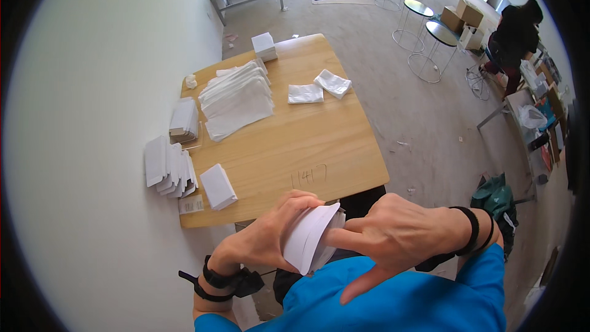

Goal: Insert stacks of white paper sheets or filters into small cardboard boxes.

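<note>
Close to my body, my left hand (275,231) is closed around a small white carton (305,233) held tilted in front of my blue top. The carton's curved flap stands up at its open end. My right hand (384,233) reaches in from the right, its forefingers pushed into that open end and its thumb stretched apart below. Their fingertips are hidden inside the carton, and so is anything in there. Beyond my hands, on the wooden table (295,141), a closed white box (218,187) lies near the front left corner.
Flattened white cartons (169,166) and another stack (184,120) line the table's left edge. White bags (236,95) are spread behind, with a white box stack (264,46) at the back and two folded packets (305,93) nearby. Round stools (441,34) and a person (516,37) are farther right.
</note>
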### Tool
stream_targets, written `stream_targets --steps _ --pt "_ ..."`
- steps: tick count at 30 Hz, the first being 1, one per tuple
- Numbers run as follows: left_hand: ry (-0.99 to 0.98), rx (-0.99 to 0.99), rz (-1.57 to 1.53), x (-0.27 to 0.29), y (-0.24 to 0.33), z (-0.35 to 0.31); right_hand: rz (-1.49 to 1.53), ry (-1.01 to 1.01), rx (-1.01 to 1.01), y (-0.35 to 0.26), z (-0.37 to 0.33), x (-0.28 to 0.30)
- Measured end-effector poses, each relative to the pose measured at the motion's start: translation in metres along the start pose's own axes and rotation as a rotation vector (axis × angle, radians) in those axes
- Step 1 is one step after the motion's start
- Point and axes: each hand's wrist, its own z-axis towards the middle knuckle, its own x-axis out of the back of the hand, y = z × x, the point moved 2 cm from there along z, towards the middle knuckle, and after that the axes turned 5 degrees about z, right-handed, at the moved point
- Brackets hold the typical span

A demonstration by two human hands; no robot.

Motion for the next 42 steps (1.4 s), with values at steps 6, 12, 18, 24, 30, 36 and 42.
stream_targets --steps 6,12,18,24,30,36,42 --pt "-0.046 -0.016 0.062 0.000 0.000 0.005 0.010 -0.188 -0.099 0.005 0.002 -0.003" --pt "-0.036 -0.026 0.070 -0.001 -0.004 0.007 0.036 -0.174 -0.122 0.007 0.000 -0.004" --pt "-0.057 0.058 -0.134 0.003 -0.008 -0.005 0.230 0.033 -0.274 0.010 -0.012 0.008" --pt "-0.126 0.034 -0.475 -0.014 -0.026 -0.006 0.311 0.481 -0.206 0.030 -0.014 -0.021" --pt "-0.072 0.160 -0.730 -0.018 -0.029 -0.013 0.126 0.752 0.008 0.024 -0.003 -0.033" --pt "-0.099 0.078 -0.432 -0.018 -0.031 -0.007 0.091 0.473 0.059 0.027 0.008 -0.019" --pt "-0.007 0.138 -0.060 -0.009 -0.022 -0.007 0.085 0.341 0.106 0.026 0.009 -0.021"
